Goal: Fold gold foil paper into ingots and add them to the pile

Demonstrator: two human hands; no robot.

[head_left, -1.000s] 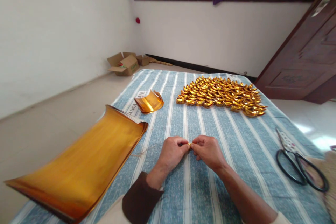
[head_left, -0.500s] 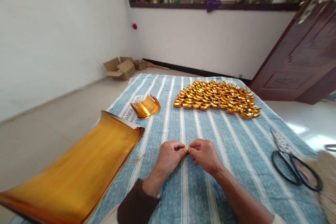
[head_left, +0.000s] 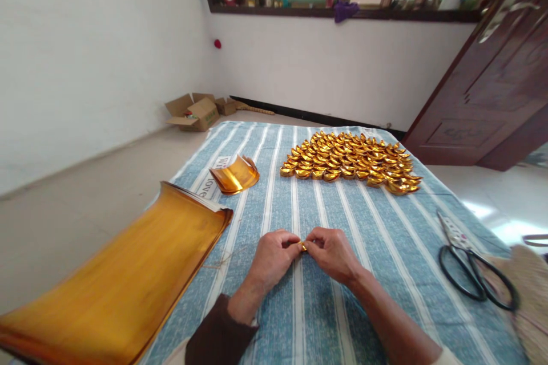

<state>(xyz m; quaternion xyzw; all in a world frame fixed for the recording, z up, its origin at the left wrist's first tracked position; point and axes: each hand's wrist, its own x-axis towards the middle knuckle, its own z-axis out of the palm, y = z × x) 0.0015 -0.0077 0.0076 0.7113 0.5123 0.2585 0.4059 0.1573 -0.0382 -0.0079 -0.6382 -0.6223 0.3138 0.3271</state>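
Here, gold piece [head_left: 303,247], apparently foil, pinched between both hands [head_left: 273,258] [head_left: 336,254]

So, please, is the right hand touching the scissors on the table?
Apart. The head view shows a wide stretch of striped cloth between the right hand and the scissors.

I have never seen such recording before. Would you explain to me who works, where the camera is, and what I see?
No machine works here: these are a person's bare left hand and right hand, seen by a camera on that person's head, looking forward and down. Both hands pinch one small, shiny gold piece. On the white-striped blue cloth lie large gold sheets at left, smaller curved gold sheets beyond them, many boat-shaped gold pieces at the far side, and black-handled metal scissors at right.
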